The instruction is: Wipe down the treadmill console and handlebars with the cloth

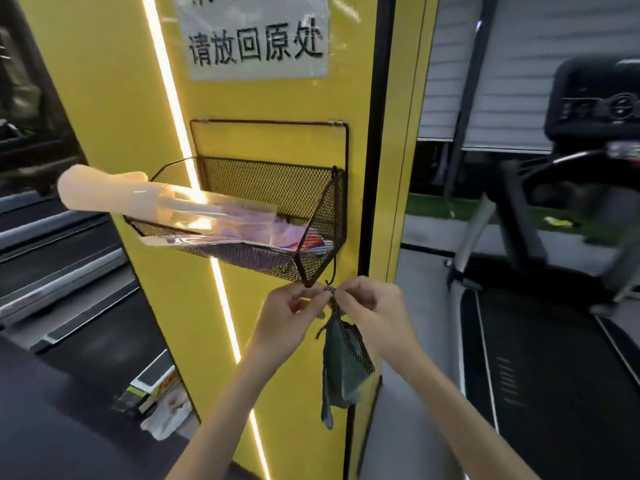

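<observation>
My forearms reach up from the bottom edge. My left hand (287, 313) and right hand (372, 306) meet fingertip to fingertip, both pinching the top loop of the dark green cloth (343, 368), which hangs down between my wrists. The loop sits just under the black hook (332, 278) at the corner of the wire basket (322, 216) on the yellow pillar (277, 105). The treadmill (536, 341) stands off to the right.

The white paper sign (258, 36) is cut off by the top edge. The black treadmill console (595, 105) is blurred and cropped at right. The pinching left hand (291, 315) and right hand (372, 306) cover the top of the dark green cloth (343, 368).
</observation>
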A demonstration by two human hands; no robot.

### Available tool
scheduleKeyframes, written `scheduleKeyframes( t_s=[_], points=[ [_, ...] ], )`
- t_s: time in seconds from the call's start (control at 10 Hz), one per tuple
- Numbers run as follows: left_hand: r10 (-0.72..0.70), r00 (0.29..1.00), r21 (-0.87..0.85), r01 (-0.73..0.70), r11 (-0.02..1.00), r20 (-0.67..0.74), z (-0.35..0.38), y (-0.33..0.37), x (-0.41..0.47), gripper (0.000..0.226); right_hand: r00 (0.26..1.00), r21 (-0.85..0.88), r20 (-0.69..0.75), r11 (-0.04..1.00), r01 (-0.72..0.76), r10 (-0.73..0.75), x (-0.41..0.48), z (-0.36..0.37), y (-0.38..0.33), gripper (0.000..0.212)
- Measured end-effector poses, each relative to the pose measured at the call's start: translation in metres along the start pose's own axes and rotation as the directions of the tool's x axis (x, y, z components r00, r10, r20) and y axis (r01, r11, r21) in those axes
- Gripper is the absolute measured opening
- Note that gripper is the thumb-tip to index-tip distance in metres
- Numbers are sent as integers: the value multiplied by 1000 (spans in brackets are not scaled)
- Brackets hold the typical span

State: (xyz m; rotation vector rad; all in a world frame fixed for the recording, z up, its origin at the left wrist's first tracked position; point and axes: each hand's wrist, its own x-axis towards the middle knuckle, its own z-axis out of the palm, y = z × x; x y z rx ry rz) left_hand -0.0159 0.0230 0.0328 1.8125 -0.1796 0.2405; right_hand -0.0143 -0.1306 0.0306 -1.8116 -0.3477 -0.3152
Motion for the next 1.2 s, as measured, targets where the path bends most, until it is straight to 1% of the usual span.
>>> scheduleKeyframes(
  t_s=[0.1, 0.2, 0.3, 0.4, 0.5, 0.6, 0.7, 0.8, 0.9, 1.0, 1.1, 1.2],
  points=[
    [33, 999, 35, -33, 999, 2, -1, -7, 6, 10, 999, 5, -5, 999, -36, 36, 1, 1, 0, 13],
    [52, 999, 97, -52, 994, 0, 1, -14, 13, 12, 998, -27, -24, 998, -64, 63, 5, 3, 4, 12],
    [35, 999, 172, -31, 985, -21, 4, -18, 21, 15, 992, -57, -53, 991, -118, 115, 12, 5, 7, 11],
    [25, 997, 183, -13, 983, -66, 7, -19, 26, 19, 987, -57, -80, 988, -141, 136, 21, 10, 9, 13],
    [37, 995, 148, -22, 989, -96, 8, -22, 29, 24, 982, -47, -105, 985, -164, 158, 29, 16, 10, 16],
    [40, 994, 128, -26, 991, -104, 8, -24, 32, 24, 979, -83, -111, 980, -181, 172, 33, 18, 11, 19],
    [40, 995, 105, -31, 994, -86, 10, -28, 34, 22, 977, -98, -115, 977, -190, 178, 33, 17, 15, 20],
    [30, 998, 136, -22, 990, -58, 12, -29, 35, 20, 978, -125, -108, 974, -191, 178, 31, 16, 18, 21],
    [-4, 999, 157, 9, 988, -33, 13, -33, 35, 17, 976, -112, -101, 972, -205, 194, 29, 15, 23, 17],
    [-64, 998, 160, 63, 985, -1, 13, -35, 34, 25, 970, -96, -84, 967, -235, 227, 28, 15, 26, 16],
    [-82, 997, 141, 80, 987, 9, 14, -36, 30, 26, 976, -98, -55, 972, -214, 209, 23, 16, 28, 15],
    [-219, 972, -110, 227, 968, 85, 16, -32, 19, 25, 950, 26, -61, 952, -305, 306, 16, 13, 26, 15]
  ],
)
